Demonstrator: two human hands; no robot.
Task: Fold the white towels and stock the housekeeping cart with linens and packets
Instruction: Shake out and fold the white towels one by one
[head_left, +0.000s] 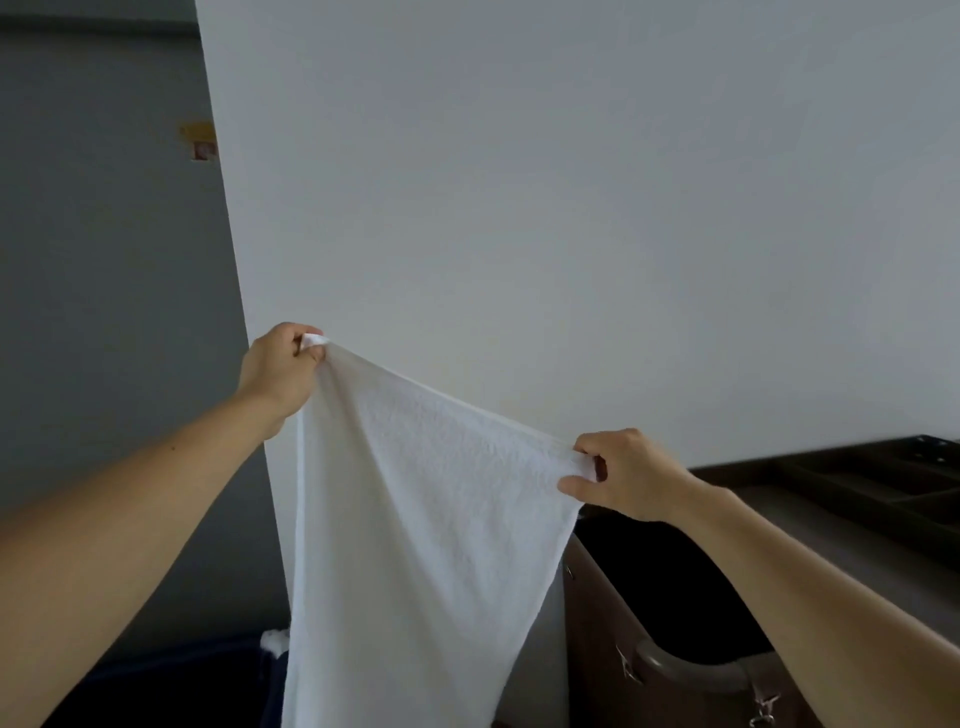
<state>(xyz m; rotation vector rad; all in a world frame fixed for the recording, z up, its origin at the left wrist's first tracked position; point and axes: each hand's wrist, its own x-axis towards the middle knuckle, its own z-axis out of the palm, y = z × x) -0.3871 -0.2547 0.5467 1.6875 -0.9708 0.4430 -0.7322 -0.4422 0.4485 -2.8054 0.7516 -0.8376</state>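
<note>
A white towel (415, 519) hangs spread in the air in front of a pale wall. My left hand (280, 371) pinches its upper left corner, held high. My right hand (623, 475) pinches the upper right corner, lower and further right, so the top edge slopes down to the right. The towel's lower part runs out of the bottom of the view. The housekeeping cart (810, 530), dark brown, stands at the lower right, behind and below my right forearm.
A dark compartmented tray (883, 483) sits on the cart's top at the right edge. A black bag opening (665, 587) with a grey handle (691, 670) is on the cart's near end. A bit of white linen (274, 640) shows over a dark bin at lower left.
</note>
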